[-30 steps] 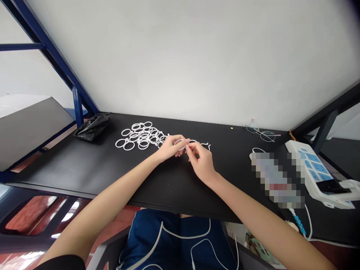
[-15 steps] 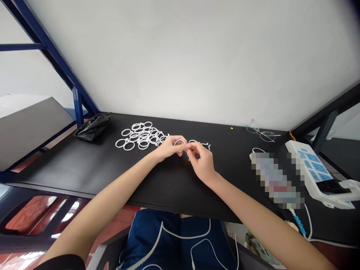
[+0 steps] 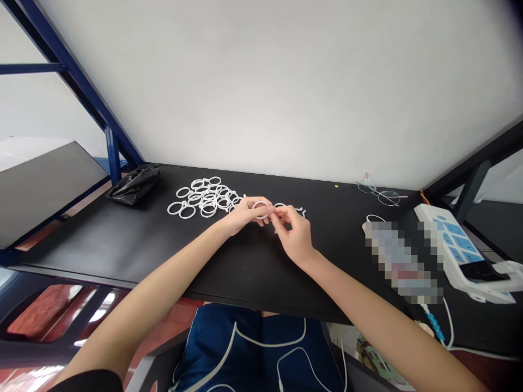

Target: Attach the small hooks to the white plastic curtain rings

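Observation:
Both my hands meet over the middle of the black table (image 3: 122, 239). My left hand (image 3: 244, 213) pinches a white plastic ring (image 3: 260, 207) from the left side. My right hand (image 3: 295, 235) pinches the same ring from the right, with thumb and forefinger closed on it. A pile of several white rings (image 3: 204, 197) lies just left of my hands. A few more white rings (image 3: 295, 209) lie behind my right hand, partly hidden by it.
A crumpled black bag (image 3: 133, 184) lies at the table's back left. Spectacles (image 3: 379, 191) rest near the wall on the right. A white power strip (image 3: 457, 250) with cables and a blurred object (image 3: 402, 261) lie at the right. Blue frame bars (image 3: 110, 152) rise at the left.
The ring has turned slightly between my fingertips and sits a little higher. Both arms have stayed in place.

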Action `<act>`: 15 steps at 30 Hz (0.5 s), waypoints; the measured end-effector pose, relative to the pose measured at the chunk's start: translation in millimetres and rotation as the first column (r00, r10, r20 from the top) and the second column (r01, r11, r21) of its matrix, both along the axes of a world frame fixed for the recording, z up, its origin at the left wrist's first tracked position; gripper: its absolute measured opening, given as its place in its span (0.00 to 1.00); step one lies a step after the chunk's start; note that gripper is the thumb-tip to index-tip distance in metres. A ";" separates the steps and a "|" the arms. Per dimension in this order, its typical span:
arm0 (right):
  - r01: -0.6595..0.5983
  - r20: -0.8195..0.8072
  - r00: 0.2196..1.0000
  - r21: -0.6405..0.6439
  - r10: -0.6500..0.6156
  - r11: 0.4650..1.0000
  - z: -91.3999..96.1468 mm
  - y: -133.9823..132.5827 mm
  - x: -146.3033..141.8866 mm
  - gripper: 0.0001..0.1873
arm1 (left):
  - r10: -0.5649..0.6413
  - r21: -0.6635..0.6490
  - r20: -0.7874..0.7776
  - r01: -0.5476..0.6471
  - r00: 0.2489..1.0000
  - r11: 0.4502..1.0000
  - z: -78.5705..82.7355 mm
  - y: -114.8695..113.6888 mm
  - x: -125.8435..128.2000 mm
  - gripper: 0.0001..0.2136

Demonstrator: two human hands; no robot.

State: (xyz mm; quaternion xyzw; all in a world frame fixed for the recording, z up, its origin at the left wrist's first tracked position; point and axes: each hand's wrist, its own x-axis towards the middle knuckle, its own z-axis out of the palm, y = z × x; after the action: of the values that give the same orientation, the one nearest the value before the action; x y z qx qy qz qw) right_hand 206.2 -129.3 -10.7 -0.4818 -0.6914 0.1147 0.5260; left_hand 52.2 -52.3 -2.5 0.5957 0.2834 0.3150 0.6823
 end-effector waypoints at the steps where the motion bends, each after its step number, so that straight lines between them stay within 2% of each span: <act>1: -0.003 -0.005 1.000 0.002 0.003 1.000 0.0 0.1 0.0 0.03 | -0.003 -0.004 0.006 0.003 1.000 1.000 0.4 -0.1 0.0 0.12; 15: 0.018 -0.006 1.000 -0.020 -0.018 1.000 -1.1 0.1 -0.3 0.06 | 0.023 -0.055 0.073 -0.019 0.997 0.998 2.4 0.3 -0.7 0.12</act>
State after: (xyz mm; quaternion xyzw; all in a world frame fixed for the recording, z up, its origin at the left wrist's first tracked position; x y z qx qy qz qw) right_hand 205.9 -129.2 -11.8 -0.4929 -0.6842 0.1186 0.5243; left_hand 51.5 -52.0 -0.2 0.5619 0.2730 0.3361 0.7049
